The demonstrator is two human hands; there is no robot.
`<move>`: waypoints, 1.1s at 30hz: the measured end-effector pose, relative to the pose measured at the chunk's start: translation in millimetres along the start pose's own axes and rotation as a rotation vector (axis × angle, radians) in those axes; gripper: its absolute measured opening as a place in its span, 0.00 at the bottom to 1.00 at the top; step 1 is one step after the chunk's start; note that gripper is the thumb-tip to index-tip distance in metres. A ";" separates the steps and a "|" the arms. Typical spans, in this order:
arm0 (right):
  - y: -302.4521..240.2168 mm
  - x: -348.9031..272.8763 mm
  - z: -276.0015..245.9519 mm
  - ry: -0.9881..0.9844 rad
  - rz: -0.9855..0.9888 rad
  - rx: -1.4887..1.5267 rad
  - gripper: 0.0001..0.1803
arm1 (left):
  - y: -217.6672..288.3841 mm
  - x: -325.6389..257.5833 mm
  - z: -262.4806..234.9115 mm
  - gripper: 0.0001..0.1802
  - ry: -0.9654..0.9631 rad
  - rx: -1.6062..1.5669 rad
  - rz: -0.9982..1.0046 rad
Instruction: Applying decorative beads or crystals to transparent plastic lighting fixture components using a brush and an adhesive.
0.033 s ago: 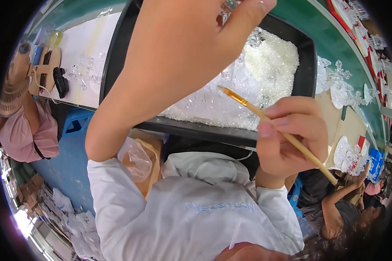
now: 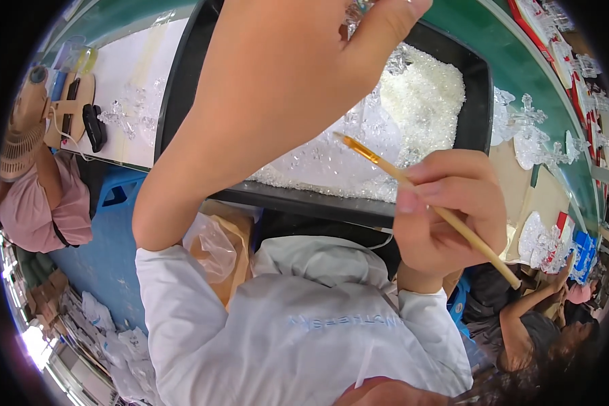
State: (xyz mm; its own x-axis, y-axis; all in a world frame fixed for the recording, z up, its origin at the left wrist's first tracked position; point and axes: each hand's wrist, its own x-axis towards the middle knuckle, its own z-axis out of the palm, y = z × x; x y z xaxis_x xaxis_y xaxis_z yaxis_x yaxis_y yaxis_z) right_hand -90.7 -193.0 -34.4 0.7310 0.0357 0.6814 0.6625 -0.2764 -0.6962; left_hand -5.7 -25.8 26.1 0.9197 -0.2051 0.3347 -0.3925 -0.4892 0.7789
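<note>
Brush: one slim wooden-handled brush, pinched in the right hand; long axis runs from lower right, beyond the fist, up-left to an orange-yellow tip over the near edge of the black tray.
Brush tip: points toward the clear heap inside the tray, and toward the left forearm crossing above it.
Right hand: fingers curled tight round the handle, thumb on top; sits just outside the tray's near rim, closer to the tray contents than any other hand.
Left hand: left hand raised close to the camera, at the tray's far side; thumb and fingers pressed on a small clear glittery piece, mostly cut off by the frame edge, so its shape is unclear.
Tray: one, black, rectangular; holds a pile of clear crystal-like bits, too many to count.
Right of tray: several clear ornaments on the green tabletop.
Left of tray: white sheet with a few clear pieces.
Other people: two, one well left of the tray in pink, one below right.
</note>
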 end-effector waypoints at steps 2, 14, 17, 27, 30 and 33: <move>0.8 0.5 3.2 -0.081 -0.066 -0.070 0.11 | 0.1 -0.4 0.9 0.13 -0.019 0.016 -0.007; 4.0 -3.8 8.6 -0.079 -0.083 -0.006 0.11 | -8.3 -6.8 9.7 0.19 0.103 0.002 0.274; 5.8 -4.8 7.8 -0.125 -0.115 -0.014 0.12 | 4.0 -6.4 1.1 0.19 0.007 0.080 0.073; 7.6 -6.0 11.7 -0.134 -0.162 0.014 0.15 | 4.2 -9.4 -1.8 0.18 -0.017 0.075 0.112; 8.4 -6.5 12.1 -0.144 -0.173 0.018 0.15 | 3.3 -8.7 -3.6 0.17 -0.015 0.098 0.138; 11.8 -5.4 11.6 -0.150 -0.200 -0.001 0.15 | -9.3 -4.9 8.7 0.16 0.068 0.048 0.300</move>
State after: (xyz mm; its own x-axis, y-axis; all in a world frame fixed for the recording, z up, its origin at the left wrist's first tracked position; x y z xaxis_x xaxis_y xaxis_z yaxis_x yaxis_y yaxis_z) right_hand -84.9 -185.3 -49.0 0.6018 0.2321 0.7642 0.7961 -0.2507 -0.5508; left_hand -6.6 -27.7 12.6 0.7597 -0.2901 0.5820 -0.6445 -0.4549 0.6146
